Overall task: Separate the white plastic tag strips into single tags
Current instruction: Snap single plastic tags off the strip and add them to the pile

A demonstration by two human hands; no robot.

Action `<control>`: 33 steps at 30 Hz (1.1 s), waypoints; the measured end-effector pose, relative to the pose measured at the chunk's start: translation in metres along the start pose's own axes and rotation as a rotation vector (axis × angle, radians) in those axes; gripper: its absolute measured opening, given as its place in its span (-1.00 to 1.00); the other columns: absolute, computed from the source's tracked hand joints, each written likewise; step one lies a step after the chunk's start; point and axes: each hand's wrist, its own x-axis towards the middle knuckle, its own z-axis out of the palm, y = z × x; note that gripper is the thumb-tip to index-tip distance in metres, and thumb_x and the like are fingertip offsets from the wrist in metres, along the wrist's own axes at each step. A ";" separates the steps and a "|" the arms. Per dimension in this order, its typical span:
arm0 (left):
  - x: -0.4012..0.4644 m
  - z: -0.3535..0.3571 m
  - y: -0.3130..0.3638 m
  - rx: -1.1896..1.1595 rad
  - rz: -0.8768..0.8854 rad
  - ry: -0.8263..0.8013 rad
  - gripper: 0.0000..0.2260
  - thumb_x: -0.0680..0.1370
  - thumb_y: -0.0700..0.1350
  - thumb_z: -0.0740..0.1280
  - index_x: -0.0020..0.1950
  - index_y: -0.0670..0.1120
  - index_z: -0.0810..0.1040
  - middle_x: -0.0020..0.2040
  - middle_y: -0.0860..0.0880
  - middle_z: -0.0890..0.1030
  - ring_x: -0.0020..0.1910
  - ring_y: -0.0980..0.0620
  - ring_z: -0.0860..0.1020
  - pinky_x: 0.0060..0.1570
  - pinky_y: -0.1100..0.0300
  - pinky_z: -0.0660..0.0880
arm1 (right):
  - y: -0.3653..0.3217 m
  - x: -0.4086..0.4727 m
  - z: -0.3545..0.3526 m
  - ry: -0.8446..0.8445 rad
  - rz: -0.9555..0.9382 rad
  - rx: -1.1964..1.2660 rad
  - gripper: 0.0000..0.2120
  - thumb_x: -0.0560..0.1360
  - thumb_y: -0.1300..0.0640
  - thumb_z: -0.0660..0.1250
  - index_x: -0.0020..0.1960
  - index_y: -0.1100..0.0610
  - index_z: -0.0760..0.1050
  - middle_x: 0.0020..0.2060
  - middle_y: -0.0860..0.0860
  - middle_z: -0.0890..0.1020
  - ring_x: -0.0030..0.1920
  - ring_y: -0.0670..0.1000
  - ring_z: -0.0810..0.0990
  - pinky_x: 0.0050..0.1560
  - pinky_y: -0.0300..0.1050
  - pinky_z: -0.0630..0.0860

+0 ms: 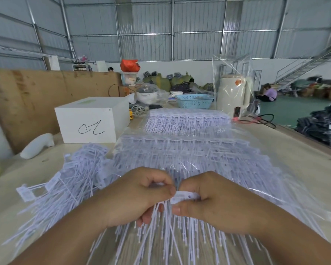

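My left hand (139, 196) and my right hand (216, 203) meet low in the middle of the head view, both pinching one white tag strip (183, 197). The right thumb and fingers grip its flat head end; the left fingers curl round the neighbouring tags, whose thin tails hang down below both hands. A loose pile of single white tags (69, 180) lies on the table to the left. Bagged stacks of joined tag strips (187, 153) lie just beyond my hands, with another stack (187, 119) farther back.
A white box (90, 123) with a black scribble stands at the back left, a white bottle (36, 146) lying beside it. A blue basket (195, 101), a cooker and a cream appliance (233, 94) stand at the far end. The table edge (304, 138) runs along the right.
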 end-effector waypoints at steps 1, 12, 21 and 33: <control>0.000 0.000 -0.001 0.020 0.007 0.004 -0.85 0.57 -0.03 0.35 -0.19 0.07 0.62 -0.40 0.05 0.56 -0.57 0.10 0.46 -0.50 0.27 0.41 | 0.000 0.000 0.001 -0.010 0.003 -0.021 -0.74 0.49 -0.09 0.41 -0.17 0.11 0.54 -0.46 -0.13 0.45 -0.46 -0.17 0.38 -0.38 -0.18 0.31; 0.009 0.006 0.006 -0.396 0.175 0.292 -0.79 0.49 -0.08 0.33 -0.31 -0.08 0.63 -0.47 -0.11 0.48 -0.58 0.03 0.40 -0.58 0.29 0.36 | -0.016 0.005 0.012 0.416 -0.015 -0.117 -0.65 0.52 -0.17 0.26 -0.30 0.05 0.34 -0.51 -0.04 0.37 -0.49 -0.08 0.32 -0.39 -0.06 0.29; 0.013 0.010 -0.002 -0.625 0.051 0.533 -0.69 0.60 -0.18 0.28 -0.32 -0.08 0.66 -0.45 -0.05 0.52 -0.55 0.06 0.47 -0.58 0.26 0.41 | -0.007 0.007 -0.004 0.635 -0.022 0.206 -0.66 0.50 -0.09 0.34 -0.37 0.03 0.40 -0.58 -0.13 0.33 -0.57 -0.14 0.25 -0.51 -0.29 0.21; 0.008 0.015 -0.005 -0.241 0.101 0.183 -0.91 0.55 0.06 0.38 0.02 0.11 0.60 -0.20 -0.17 0.65 -0.42 0.01 0.56 -0.43 0.19 0.47 | 0.000 0.009 0.019 0.113 -0.003 -0.053 -0.52 0.50 -0.21 0.32 0.32 -0.19 0.21 -0.22 -0.12 0.56 -0.40 -0.24 0.48 -0.31 -0.18 0.38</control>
